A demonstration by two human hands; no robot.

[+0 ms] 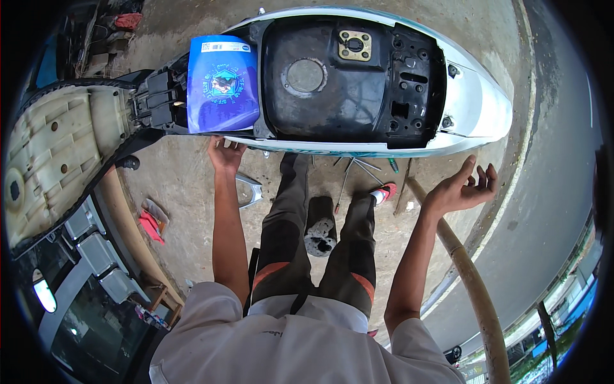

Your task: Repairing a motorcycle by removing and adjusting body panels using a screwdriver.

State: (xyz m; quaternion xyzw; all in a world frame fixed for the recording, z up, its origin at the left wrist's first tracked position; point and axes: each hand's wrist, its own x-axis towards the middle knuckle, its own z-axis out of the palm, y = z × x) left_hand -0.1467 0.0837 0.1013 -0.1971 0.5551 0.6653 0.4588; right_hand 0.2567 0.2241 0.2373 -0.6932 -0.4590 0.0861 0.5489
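Just beyond the left hand (227,153), the blue packet (222,120) lies on the motorcycle (480,96), beside the black tank (320,118). Those fingers reach the body's near edge; whether they grip cannot be told. The right hand (465,185), clear of the tail, is empty, fingers loosely curled. Risk noted: a left-hand knock could slide the apparently unsecured packet off; left of the right hand, the metal tool (346,182) near the foot (385,192) could cause a trip.

Even, bright daylight — shadows soft; sheen on white panel (478,96); fisheye bends road (556,166) — corners black.
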